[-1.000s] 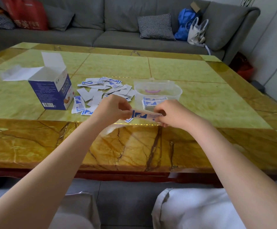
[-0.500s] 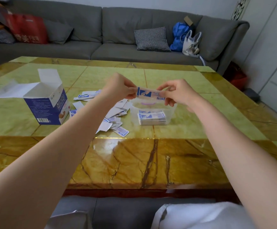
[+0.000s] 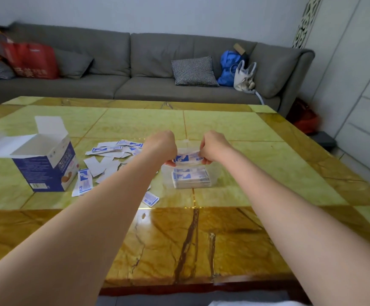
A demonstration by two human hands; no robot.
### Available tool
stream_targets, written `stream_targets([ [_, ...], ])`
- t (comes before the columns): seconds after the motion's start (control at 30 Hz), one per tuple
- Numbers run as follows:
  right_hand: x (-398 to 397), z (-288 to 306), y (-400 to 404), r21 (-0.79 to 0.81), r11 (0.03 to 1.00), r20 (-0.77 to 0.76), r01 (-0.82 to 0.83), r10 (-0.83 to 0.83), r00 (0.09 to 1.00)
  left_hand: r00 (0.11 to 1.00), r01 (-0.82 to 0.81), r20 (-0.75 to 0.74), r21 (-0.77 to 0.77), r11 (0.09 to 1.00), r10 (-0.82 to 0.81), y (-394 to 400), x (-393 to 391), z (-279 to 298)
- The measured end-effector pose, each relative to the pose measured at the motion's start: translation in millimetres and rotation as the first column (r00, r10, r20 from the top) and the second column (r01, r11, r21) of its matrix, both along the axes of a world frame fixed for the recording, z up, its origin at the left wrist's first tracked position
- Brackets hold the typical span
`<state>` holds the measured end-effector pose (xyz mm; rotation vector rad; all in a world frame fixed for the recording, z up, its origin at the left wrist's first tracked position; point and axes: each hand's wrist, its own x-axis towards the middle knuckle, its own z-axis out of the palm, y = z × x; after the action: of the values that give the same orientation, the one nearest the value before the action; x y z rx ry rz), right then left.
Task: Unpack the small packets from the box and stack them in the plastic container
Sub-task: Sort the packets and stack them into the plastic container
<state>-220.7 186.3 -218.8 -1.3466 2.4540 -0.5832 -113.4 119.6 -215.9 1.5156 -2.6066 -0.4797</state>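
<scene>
I am sitting at a yellow-green marble table point(image 3: 268, 151), holding one small blue-and-white packet point(image 3: 187, 158) flat between both hands, just above a clear plastic container point(image 3: 215, 173). My left hand point(image 3: 161, 146) is pinching the packet's left end and my right hand point(image 3: 212, 145) is pinching its right end, fingers curled round the edges. Inside the container, a neat stack of packets point(image 3: 190, 178) is already sitting, several layers deep, so part of the job looks done. The blue-and-white cardboard box point(image 3: 45, 166) is standing open well to the left, flaps up; from here its inside is looking white and empty, though I cannot see the bottom. Between the box and the container, a loose scatter of packets point(image 3: 111, 155) is still lying on the table, some face down, and one stray packet point(image 3: 150, 198) is lying nearer to me. Judging by that pile, I am somewhere around the middle: unpacking seems finished, stacking is not.
</scene>
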Motion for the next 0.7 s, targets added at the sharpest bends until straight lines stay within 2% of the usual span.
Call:
stream_targets([
  [0.17,2.4,-1.7,0.5,0.086,0.996,-0.031,-0.015,0.018,0.999,0.998,-0.016,0.063,0.081,0.997,0.011,-1.5,-8.1,3.1],
  [0.33,3.6,-1.0,0.0,0.183,0.981,-0.127,-0.072,0.096,0.987,0.982,0.065,0.166,0.167,0.984,-0.093,1.1,-13.3,8.9],
  [0.4,5.5,-0.6,0.6,0.221,0.971,-0.119,-0.093,0.121,0.985,0.972,0.083,0.2,0.193,0.978,-0.122,3.7,-14.7,8.3],
  [0.5,9.6,2.9,5.6,0.28,0.956,-0.121,-0.091,0.13,0.984,0.955,0.102,0.26,0.171,0.98,-0.145,6.1,-17.0,7.0],
  [0.7,15.1,6.7,10.8,0.266,0.959,-0.128,-0.101,0.138,0.982,0.912,0.134,0.372,0.128,0.983,-0.173,12.4,-18.2,10.5],
])
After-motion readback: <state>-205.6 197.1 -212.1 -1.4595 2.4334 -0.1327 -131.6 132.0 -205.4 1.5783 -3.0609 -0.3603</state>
